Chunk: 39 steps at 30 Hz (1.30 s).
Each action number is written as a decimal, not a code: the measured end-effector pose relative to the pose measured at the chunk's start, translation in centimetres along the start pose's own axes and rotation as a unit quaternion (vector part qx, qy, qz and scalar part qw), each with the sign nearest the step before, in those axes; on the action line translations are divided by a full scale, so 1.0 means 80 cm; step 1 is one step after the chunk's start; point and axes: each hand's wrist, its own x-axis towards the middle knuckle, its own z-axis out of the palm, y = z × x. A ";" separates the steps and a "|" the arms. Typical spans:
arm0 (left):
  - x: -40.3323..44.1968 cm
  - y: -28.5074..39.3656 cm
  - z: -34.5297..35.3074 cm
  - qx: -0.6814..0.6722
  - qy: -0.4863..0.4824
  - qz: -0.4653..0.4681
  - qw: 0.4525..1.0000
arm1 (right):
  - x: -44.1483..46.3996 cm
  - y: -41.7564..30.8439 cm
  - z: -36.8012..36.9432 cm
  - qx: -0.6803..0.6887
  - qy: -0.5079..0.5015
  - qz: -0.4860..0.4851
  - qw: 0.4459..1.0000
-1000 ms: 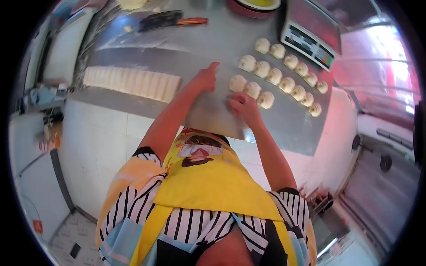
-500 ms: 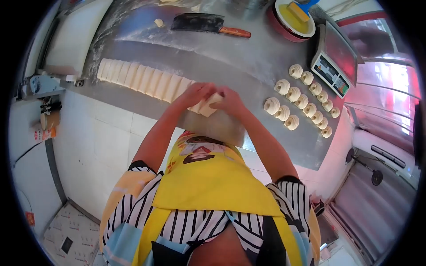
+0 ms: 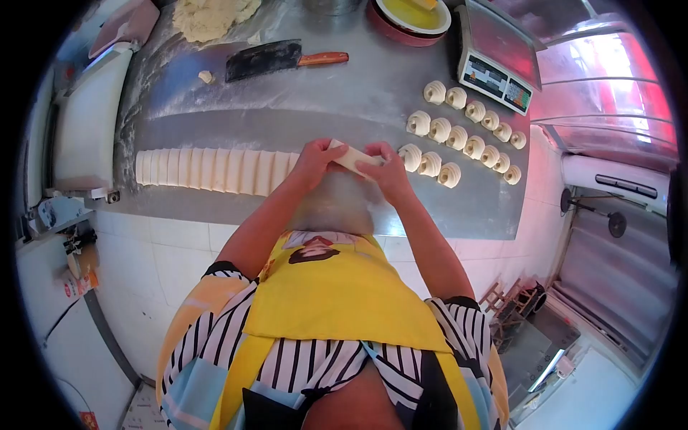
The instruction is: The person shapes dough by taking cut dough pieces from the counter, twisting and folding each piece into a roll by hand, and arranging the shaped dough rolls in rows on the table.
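Note:
A pale strip of dough is stretched between my two hands above the metal table, near its front edge. My left hand is closed on its left end, and my right hand grips the right end with thumb and fingers. To the left lies a long row of cut dough pieces, side by side, its right end beside my left forearm. Right of my right hand, several coiled dough rolls sit in three slanting rows, the closest one just beside that hand.
A cleaver with a wooden handle lies behind the dough row. A large dough lump and a small scrap are at the back left. A bowl of yellow liquid and a digital scale stand at the back right.
Both hands have lifted a dough piece away from the right end of the row, and it now spans between them. The head view has shifted, so the table sits differently in the frame.

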 end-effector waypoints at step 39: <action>-0.002 -0.070 0.065 0.356 0.061 0.268 0.893 | 0.012 0.077 -0.052 0.194 -0.040 0.215 0.957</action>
